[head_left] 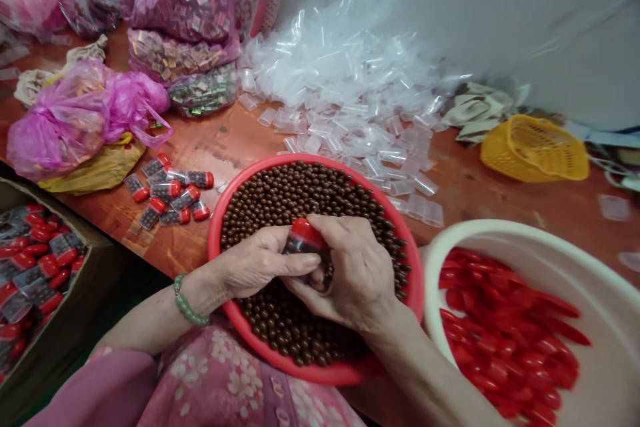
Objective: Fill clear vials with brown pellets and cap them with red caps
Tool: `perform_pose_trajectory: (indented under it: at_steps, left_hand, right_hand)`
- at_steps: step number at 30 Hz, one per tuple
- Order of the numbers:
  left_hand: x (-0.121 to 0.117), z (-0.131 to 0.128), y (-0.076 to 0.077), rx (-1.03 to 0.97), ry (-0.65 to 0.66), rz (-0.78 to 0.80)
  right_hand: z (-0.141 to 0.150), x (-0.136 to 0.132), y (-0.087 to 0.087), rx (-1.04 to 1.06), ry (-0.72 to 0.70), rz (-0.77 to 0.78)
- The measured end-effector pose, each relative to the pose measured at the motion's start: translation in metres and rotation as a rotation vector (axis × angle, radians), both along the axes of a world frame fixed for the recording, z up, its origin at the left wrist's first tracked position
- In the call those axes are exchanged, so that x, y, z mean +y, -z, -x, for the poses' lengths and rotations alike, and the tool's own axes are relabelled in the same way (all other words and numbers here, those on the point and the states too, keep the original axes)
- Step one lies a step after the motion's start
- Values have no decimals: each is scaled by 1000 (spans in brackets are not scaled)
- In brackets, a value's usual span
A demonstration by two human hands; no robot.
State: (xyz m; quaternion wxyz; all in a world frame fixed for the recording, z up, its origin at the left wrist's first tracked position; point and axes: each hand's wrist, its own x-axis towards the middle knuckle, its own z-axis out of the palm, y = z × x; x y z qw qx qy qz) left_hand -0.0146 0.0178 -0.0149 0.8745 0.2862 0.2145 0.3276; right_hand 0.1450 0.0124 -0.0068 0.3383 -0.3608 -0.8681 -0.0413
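**Cardboard box:** a brown cardboard box [95,293] at far left holds filled clear tubes with glossy red caps [40,260].

**Table:** a reddish-brown wooden tabletop [450,173] carries bulging pink plastic bags [60,127] and a small cluster of filled red-capped tubes [167,190].

**Left hand:** the left hand [260,263], wearing a green bead bracelet [187,300], is partly closed, its fingers reaching across against the tube.

**Tube:** a small clear tube [295,247] with a red cap lies between the hands, tilted, its cap end up and away, above the beads.

**Right hand:** the right hand [350,273], nearer the cap, grips the tube from above.

**Beads:** glossy brown round beads [300,193] fill a round red plastic basin [310,159] beneath both hands.

**Far side:** a heap of empty clear plastic tubes [345,93] lies beyond the basin.

**Right side:** a white plastic basin [500,230] holds loose red plastic caps [505,340]; a yellow plastic basket [535,150] lies beyond it.
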Motion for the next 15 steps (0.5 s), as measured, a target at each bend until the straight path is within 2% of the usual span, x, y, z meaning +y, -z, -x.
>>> perform_pose_trajectory:
  at_steps: [4,6,10,13,15]
  left_hand:
    - [-6,-8,0,64,-24,52]
    - [-10,-14,-1,120,-84,64]
    - [-22,-16,-9,229,-192,-32]
    - [-21,2,-19,337,-231,-134]
    - [-15,26,-22,535,-346,-271]
  right_hand:
    - [-4,-4,-2,-22,1,-41]
    - [-5,-7,0,-31,-2,-68]
    - [3,-12,-1,-14,-36,-71]
    - [8,-17,-11,-63,-62,23]
    - [1,-19,-21,-121,-66,89]
